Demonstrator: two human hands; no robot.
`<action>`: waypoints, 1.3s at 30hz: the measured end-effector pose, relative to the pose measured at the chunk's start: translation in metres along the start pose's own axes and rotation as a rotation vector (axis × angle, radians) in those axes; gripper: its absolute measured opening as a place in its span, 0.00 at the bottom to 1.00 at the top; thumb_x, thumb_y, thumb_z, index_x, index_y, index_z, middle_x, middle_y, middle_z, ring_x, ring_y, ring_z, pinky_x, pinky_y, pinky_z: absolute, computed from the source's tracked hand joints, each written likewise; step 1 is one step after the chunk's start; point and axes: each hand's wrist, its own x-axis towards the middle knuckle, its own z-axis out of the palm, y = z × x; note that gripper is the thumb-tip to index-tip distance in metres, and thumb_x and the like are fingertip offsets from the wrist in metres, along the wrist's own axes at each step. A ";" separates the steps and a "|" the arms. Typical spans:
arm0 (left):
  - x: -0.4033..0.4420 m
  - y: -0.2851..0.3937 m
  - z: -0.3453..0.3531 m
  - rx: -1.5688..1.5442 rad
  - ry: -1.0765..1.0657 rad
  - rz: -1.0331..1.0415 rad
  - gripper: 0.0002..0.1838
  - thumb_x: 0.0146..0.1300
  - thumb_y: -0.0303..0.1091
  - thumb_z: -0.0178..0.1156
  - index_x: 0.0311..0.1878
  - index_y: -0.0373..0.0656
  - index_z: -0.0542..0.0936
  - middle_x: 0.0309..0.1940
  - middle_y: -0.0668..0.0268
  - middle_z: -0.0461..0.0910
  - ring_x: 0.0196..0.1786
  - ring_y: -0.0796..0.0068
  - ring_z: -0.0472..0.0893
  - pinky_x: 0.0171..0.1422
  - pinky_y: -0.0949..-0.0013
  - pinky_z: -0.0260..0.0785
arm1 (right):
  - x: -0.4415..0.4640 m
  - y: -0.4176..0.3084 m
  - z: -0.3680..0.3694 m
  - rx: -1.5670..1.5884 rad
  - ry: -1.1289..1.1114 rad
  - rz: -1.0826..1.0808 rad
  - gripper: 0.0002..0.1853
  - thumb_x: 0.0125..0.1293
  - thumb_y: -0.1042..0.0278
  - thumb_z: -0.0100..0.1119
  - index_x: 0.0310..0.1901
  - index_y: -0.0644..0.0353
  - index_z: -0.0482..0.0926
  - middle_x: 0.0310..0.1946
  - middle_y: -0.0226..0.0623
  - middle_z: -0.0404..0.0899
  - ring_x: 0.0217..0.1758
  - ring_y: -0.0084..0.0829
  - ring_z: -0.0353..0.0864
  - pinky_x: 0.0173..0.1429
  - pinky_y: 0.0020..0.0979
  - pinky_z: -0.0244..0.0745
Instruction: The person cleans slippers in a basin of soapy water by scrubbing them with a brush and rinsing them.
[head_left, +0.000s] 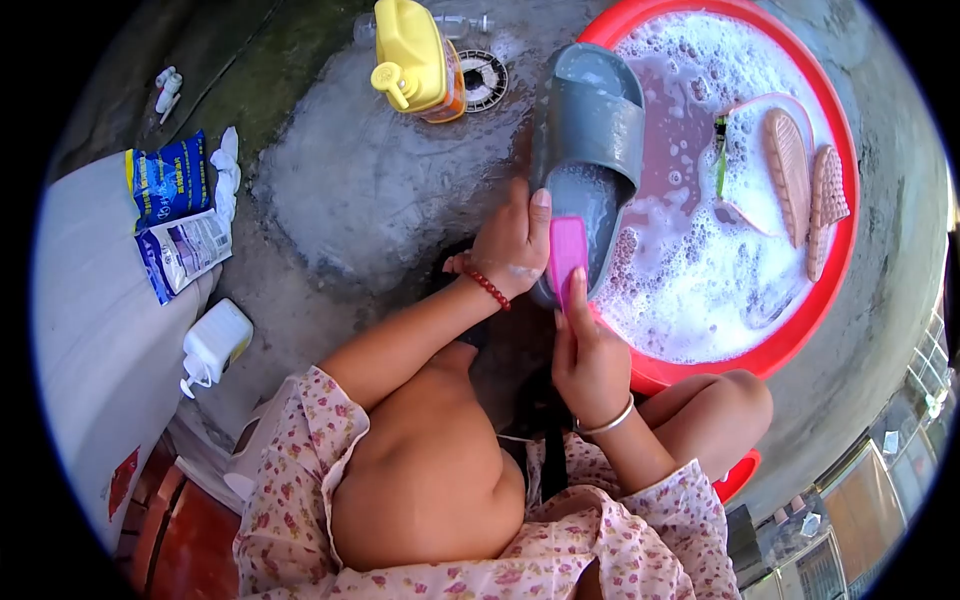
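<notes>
A grey slide slipper point(590, 100) is held tilted beside the left rim of a red basin point(845, 110) of foamy water. My left hand point(512, 235) grips the slipper by its side, near the heel. In my right hand point(592, 365) is a pink scrub brush point(569, 245), laid against the slipper's inner sole. Its bristles are hidden beneath the pink back. Wet suds coat the footbed. A pair of pinkish ridged slippers point(790, 175) floats at the basin's right side, next to a clear item with a green strip point(721, 155).
A yellow jug point(415, 60) stands near a round floor drain point(484, 80). To the left, a blue packet point(170, 180), a white-and-purple packet point(185, 250) and a white bottle point(217, 342) rest along a pale surface. Wet concrete floor point(350, 170) lies between.
</notes>
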 end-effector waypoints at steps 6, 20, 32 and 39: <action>0.003 0.004 0.002 0.039 0.043 0.030 0.22 0.78 0.49 0.38 0.44 0.35 0.66 0.26 0.36 0.77 0.34 0.28 0.77 0.37 0.37 0.68 | 0.036 0.001 -0.001 -0.079 -0.005 0.040 0.31 0.67 0.69 0.58 0.72 0.62 0.64 0.14 0.47 0.75 0.15 0.46 0.77 0.20 0.45 0.68; 0.003 0.018 -0.003 0.187 0.011 -0.011 0.19 0.75 0.47 0.48 0.44 0.36 0.66 0.25 0.36 0.77 0.32 0.31 0.78 0.35 0.38 0.67 | 0.064 0.012 -0.006 -0.119 0.159 0.079 0.30 0.69 0.65 0.58 0.72 0.58 0.66 0.12 0.43 0.74 0.13 0.44 0.75 0.19 0.43 0.67; 0.006 0.016 -0.004 0.198 0.014 0.022 0.22 0.68 0.47 0.58 0.44 0.34 0.66 0.26 0.38 0.79 0.33 0.32 0.79 0.36 0.40 0.70 | 0.069 0.023 -0.002 -0.056 0.149 0.160 0.27 0.70 0.64 0.55 0.70 0.61 0.68 0.15 0.48 0.76 0.15 0.47 0.77 0.21 0.45 0.68; 0.010 0.017 -0.005 0.225 -0.021 0.076 0.21 0.69 0.46 0.55 0.42 0.33 0.65 0.23 0.41 0.79 0.28 0.35 0.80 0.31 0.41 0.72 | -0.017 0.003 -0.024 -0.003 -0.085 0.206 0.29 0.69 0.66 0.56 0.71 0.61 0.67 0.15 0.48 0.76 0.16 0.48 0.77 0.22 0.45 0.69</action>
